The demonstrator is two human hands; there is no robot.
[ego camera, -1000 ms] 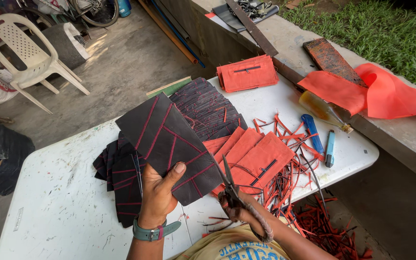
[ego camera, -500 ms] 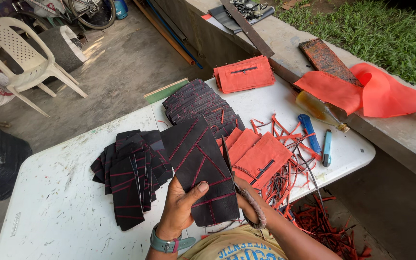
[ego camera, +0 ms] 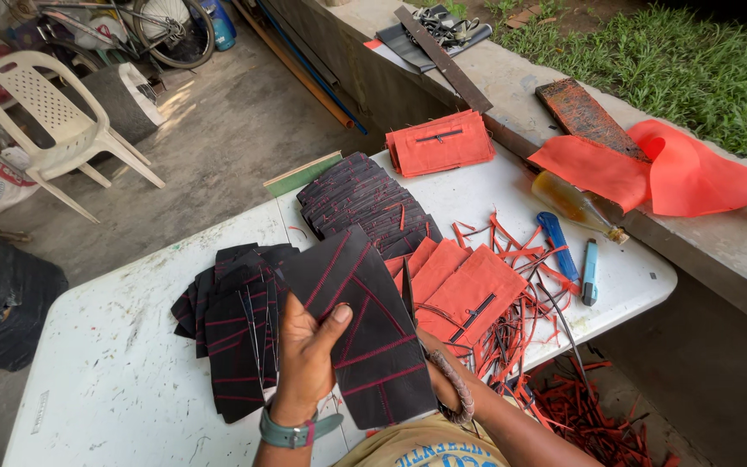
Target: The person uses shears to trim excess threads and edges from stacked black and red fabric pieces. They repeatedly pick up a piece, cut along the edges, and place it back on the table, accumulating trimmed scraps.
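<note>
My left hand [ego camera: 304,355] holds up a black panel with red stitched lines [ego camera: 365,329], thumb on its front. It hangs over the near edge of the white table [ego camera: 114,380]. My right hand [ego camera: 437,359] is mostly hidden behind that panel's right edge. It grips scissors whose wrapped handle loop [ego camera: 458,389] shows by the wrist. Left of my hand lies a fanned pile of similar black panels [ego camera: 231,329]. A second stack of black panels [ego camera: 360,195] sits farther back. Orange fabric pieces [ego camera: 464,281] lie just right of the held panel.
Orange trimmings [ego camera: 520,251] litter the table's right side and the ground below. Two blue cutters [ego camera: 559,242] and a bottle [ego camera: 572,203] lie near the right edge. An orange pouch stack [ego camera: 438,143] sits at the far corner, orange cloth [ego camera: 685,173] on the ledge, a plastic chair [ego camera: 54,121] far left.
The held black panel has come down and nearer to me, moving right from above the left pile. My right hand with the scissors has slipped behind it.
</note>
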